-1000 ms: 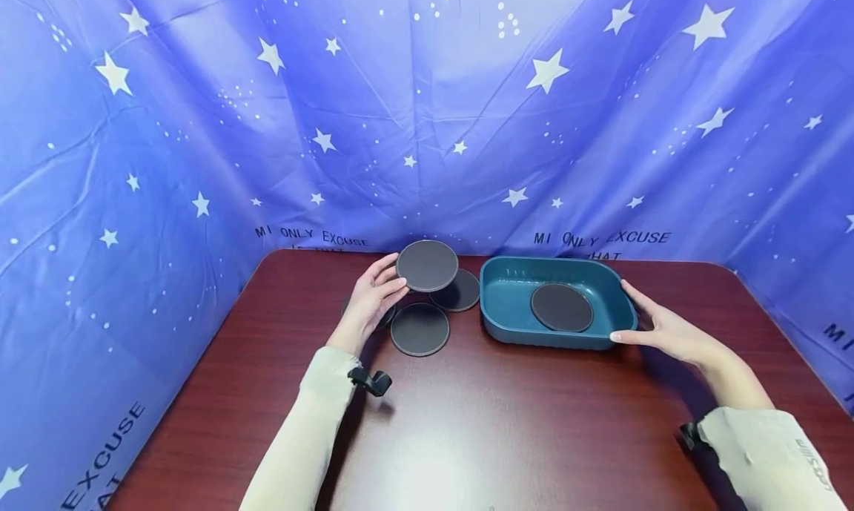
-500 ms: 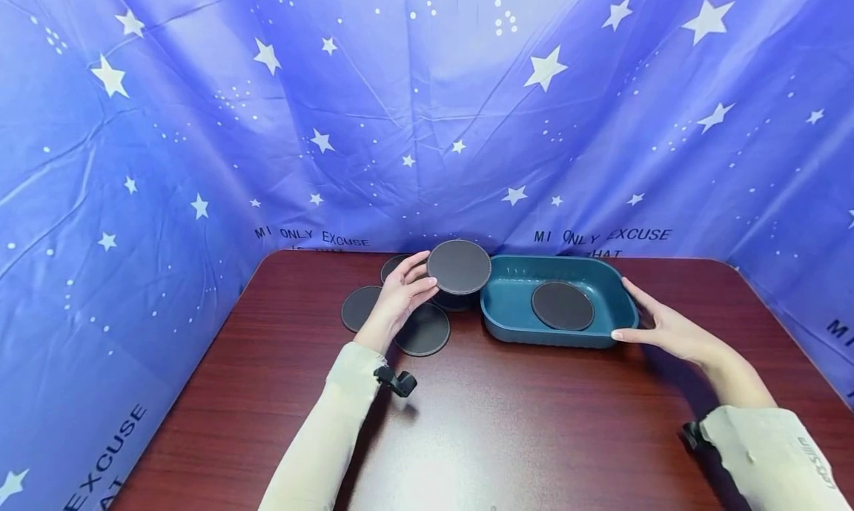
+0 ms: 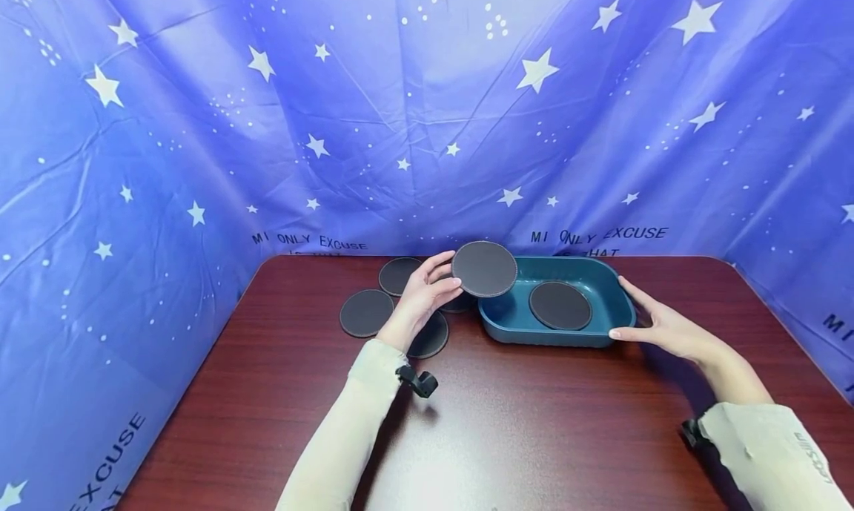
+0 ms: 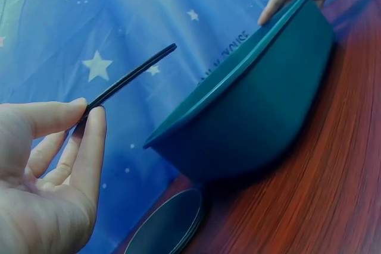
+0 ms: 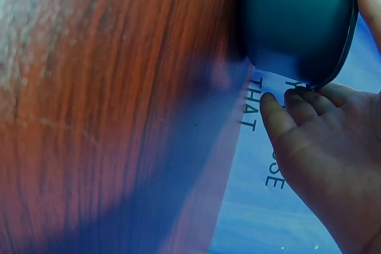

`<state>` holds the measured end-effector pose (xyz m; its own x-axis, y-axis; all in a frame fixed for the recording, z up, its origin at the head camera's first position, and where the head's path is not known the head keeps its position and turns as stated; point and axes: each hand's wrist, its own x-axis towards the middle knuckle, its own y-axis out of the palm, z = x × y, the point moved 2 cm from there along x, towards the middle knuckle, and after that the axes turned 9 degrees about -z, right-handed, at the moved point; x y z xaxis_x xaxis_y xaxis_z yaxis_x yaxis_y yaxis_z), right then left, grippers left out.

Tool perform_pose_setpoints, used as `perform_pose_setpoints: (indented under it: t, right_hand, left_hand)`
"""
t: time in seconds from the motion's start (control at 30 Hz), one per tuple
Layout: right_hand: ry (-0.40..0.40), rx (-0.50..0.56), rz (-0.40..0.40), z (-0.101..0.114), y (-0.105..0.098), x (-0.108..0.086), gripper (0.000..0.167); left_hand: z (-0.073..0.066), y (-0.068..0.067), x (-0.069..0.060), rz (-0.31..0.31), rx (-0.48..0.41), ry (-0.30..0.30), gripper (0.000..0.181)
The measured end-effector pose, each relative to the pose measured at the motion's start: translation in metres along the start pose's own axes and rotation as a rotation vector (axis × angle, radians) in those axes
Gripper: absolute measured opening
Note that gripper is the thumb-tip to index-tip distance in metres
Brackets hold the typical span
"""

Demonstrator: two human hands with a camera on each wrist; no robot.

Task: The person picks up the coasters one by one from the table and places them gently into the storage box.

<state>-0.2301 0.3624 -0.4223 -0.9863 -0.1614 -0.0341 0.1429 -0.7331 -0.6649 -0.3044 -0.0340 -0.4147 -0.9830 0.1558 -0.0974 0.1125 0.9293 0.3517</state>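
Note:
My left hand pinches a round black coaster by its left edge, thumb against fingers. The coaster is raised, overlapping the left end of a teal rectangular tub in the head view. Seen from the left wrist, this coaster is tilted and apart from the tub. Another black coaster lies flat inside the tub. My right hand holds the tub's right end, thumb at the front corner and fingers toward the back. In the right wrist view, fingertips touch beneath the rim.
Several more coasters lie on the dark red wooden table left of the tub, including a left one and a back one. My left hand partly covers others. A blue star-printed curtain hangs behind the table.
My left hand has carried the coaster rightward, from above the loose coasters to the tub's left end, uncovering coasters on the left. My right hand and the tub have stayed in place.

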Motion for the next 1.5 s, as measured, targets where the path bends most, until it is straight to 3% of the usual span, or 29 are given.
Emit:
perform_pose_setpoints:
  t: [0.4, 0.63, 0.87, 1.03, 1.27, 1.5]
  right_hand:
    - [-0.011, 0.021, -0.001, 0.003, -0.001, 0.005, 0.102]
    - [-0.015, 0.004, 0.004, 0.0, 0.004, 0.004, 0.101]
    - [-0.011, 0.007, -0.004, -0.001, 0.003, 0.002, 0.101]
    - [-0.01, 0.017, -0.006, -0.001, 0.001, 0.001, 0.102]
    - [-0.017, 0.015, -0.002, -0.001, 0.003, -0.002, 0.101]
    - [-0.016, 0.018, -0.009, -0.002, 0.002, -0.001, 0.101]
  left_hand:
    - [0.009, 0.038, 0.015, 0.057, 0.076, -0.03, 0.059]
    - [0.019, 0.062, 0.019, 0.037, 0.17, -0.09, 0.061]
    - [0.017, 0.091, 0.027, 0.018, 0.343, -0.094, 0.061]
    - [0.021, 0.108, 0.031, 0.005, 0.373, -0.123, 0.06]
    - [0.037, 0.119, 0.031, -0.008, 0.418, -0.177, 0.057]
    - [0.049, 0.123, 0.032, -0.075, 0.488, -0.192, 0.05]
